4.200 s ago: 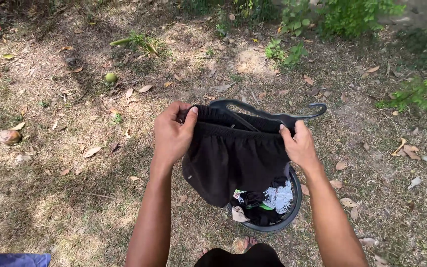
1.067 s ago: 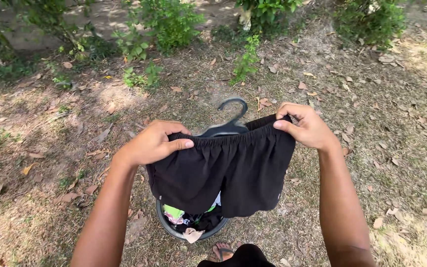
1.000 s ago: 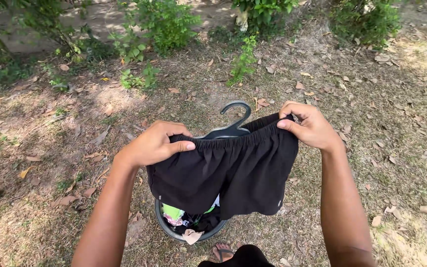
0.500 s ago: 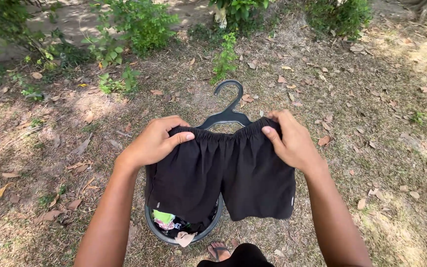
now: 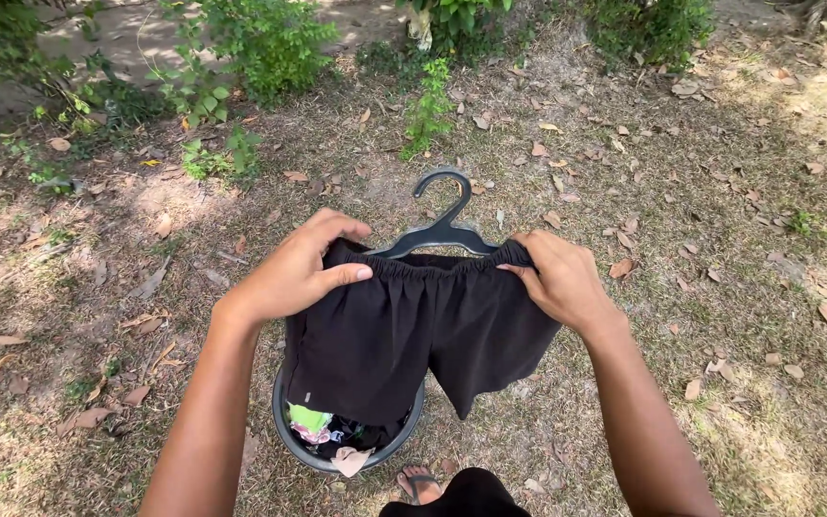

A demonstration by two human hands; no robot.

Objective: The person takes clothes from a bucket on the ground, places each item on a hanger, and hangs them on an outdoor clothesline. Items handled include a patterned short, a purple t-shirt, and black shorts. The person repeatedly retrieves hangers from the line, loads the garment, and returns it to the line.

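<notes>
leafy ground (image 5: 739,287); shorts (image 5: 413,335) between grips

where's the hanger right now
In the head view, the dark hanger sits mid-frame inside the waistband of the black shorts, between the left hand and right hand.

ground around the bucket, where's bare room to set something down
Open dirt with scattered dry leaves lies right of the bucket, beyond the right hand, and left of the left hand toward the shaded patch. Crowded: the bucket itself, full of clothes under the black shorts, and the weeds along the top edge.
</notes>
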